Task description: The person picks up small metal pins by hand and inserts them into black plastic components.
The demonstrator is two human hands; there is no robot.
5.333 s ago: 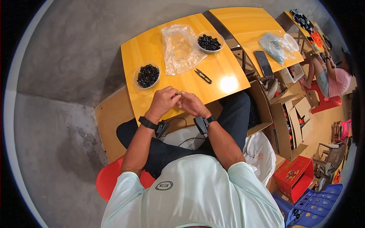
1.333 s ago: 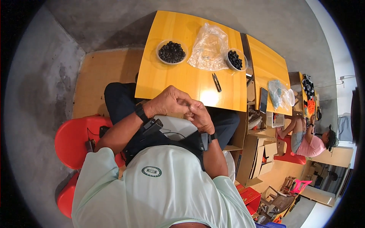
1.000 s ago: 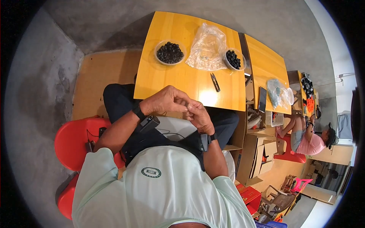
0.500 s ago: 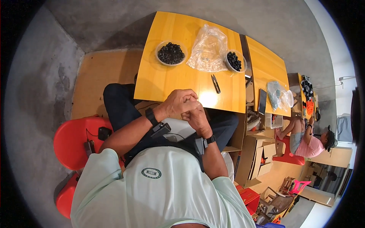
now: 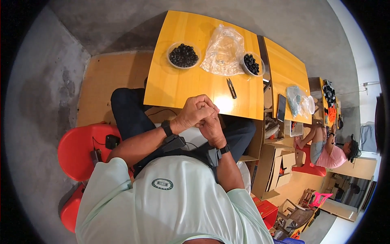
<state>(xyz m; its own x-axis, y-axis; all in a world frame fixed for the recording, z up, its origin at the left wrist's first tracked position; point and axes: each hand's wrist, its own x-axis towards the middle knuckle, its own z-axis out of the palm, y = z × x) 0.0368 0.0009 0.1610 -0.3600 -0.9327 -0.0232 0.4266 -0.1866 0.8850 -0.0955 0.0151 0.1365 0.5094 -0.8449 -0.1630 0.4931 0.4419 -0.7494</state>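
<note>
Just off the near edge of the yellow wooden table (image 5: 178,87), my left hand (image 5: 192,112) and my right hand (image 5: 211,127) are pressed together. Fingers of both are curled and closed. Whatever lies between them, if anything, is hidden. Beyond them on the tabletop lie small thread snips (image 5: 231,88). A clear round tub (image 5: 170,62) of black ring-shaped pieces (image 5: 183,55) stands at the far left. Another clear tub (image 5: 262,67), at the right edge, holds similar black pieces (image 5: 251,64). Between the tubs spreads a crumpled clear plastic bag (image 5: 221,55).
A second yellow table (image 5: 284,67) to the right bears a phone (image 5: 281,107) and a plastic bag (image 5: 295,101). Below it are cardboard boxes (image 5: 270,171). Red chairs (image 5: 77,150) stand at my left. Another person (image 5: 331,156) sits at the far right.
Both hands, still together, have shifted slightly to the right, and the left hand's fingers now reach further over the right hand. The things on the table stay in place.
</note>
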